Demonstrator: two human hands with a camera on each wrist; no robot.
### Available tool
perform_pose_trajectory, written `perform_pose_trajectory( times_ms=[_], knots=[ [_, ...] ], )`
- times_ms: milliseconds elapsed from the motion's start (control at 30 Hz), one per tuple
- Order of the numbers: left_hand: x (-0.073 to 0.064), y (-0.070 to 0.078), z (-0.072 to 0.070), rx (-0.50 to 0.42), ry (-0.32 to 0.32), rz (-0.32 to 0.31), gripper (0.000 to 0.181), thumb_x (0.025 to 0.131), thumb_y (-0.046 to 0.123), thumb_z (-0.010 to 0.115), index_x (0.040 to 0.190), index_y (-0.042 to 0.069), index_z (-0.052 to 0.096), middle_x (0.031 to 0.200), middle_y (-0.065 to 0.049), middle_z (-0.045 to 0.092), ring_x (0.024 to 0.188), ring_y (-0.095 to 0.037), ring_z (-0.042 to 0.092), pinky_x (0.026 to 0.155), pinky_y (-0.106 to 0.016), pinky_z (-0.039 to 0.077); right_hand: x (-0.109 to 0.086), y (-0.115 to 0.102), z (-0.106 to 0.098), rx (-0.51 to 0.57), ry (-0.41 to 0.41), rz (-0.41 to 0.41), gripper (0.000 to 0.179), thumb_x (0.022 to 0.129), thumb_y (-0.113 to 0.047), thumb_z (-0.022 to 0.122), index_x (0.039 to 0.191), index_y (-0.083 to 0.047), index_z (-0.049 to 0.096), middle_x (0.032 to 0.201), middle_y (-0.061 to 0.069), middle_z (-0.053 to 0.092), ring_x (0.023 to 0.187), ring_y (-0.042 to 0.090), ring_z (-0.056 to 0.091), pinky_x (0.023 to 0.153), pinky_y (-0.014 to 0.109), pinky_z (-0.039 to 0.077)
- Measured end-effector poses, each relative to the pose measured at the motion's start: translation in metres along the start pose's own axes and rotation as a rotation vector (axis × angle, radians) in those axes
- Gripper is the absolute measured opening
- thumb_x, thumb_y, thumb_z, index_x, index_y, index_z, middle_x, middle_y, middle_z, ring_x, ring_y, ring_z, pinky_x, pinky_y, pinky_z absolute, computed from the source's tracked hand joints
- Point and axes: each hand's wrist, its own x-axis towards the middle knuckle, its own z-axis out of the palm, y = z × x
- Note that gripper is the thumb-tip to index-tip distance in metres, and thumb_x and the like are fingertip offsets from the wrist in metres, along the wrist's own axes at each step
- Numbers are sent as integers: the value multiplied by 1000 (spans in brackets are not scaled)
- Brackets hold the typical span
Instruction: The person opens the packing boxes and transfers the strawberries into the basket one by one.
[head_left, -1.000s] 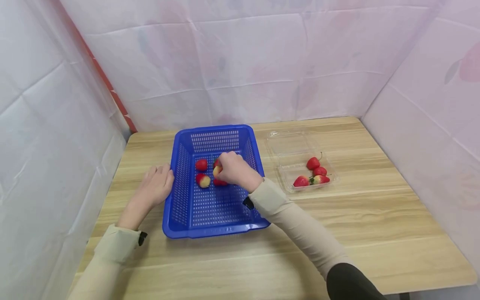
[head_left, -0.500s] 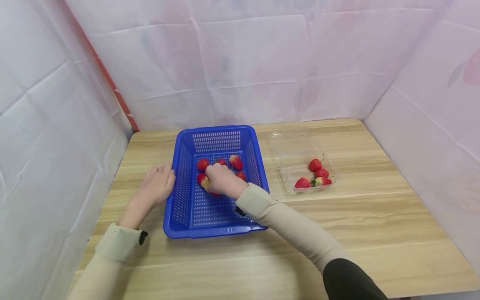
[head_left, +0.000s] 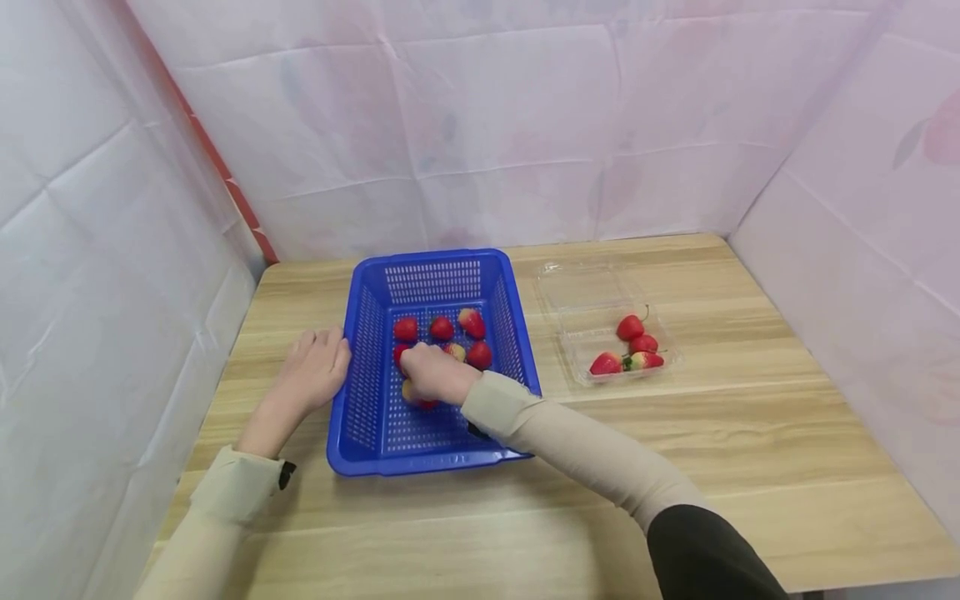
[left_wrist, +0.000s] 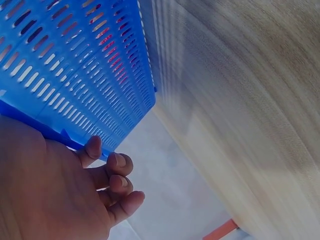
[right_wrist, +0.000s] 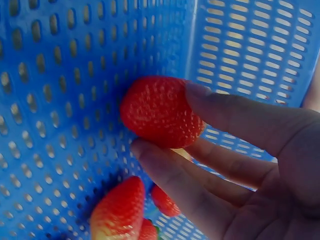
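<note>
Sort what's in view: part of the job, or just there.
Part of the job:
strawberry pinched by the right hand
blue basket, left hand at its rim
other strawberries inside it
clear container of red fruit, probably

Just there:
wooden table
pale cloth behind it

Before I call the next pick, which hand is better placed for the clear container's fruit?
Right, I'd say: the right hand is nearer the clear container, though it should first release the strawberry it pinches. The left hand is farther off, at the left rim of the blue basket.
</note>
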Motion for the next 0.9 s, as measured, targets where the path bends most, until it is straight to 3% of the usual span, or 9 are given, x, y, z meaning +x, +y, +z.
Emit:
perform_pose_trajectory(
  times_ms=[533,700,900],
  knots=[
    [0,-1,2,46,40,19,36,106,29,19,101,5,45,95,-15,51,90,-34,43,77,-46,35,-1,0,0,26,-51,27,9,86,-6,73,85,-7,65,70,2,56,59,14,55,56,22,48],
    [1,-1,1,48,40,19,36,107,29,19,101,5,45,95,-16,51,90,-35,43,77,-46,35,-4,-2,-2,32,-40,33,10,85,-9,76,88,-7,67,72,3,60,60,15,58,57,22,50],
    [1,-2,-1,45,29,22,36,107,29,19,100,5,45,96,-16,51,90,-35,43,76,-46,35,-8,-5,-7,-2,-3,50,13,85,-7,74,79,-9,63,64,0,49,57,15,53,53,23,46]
  ],
)
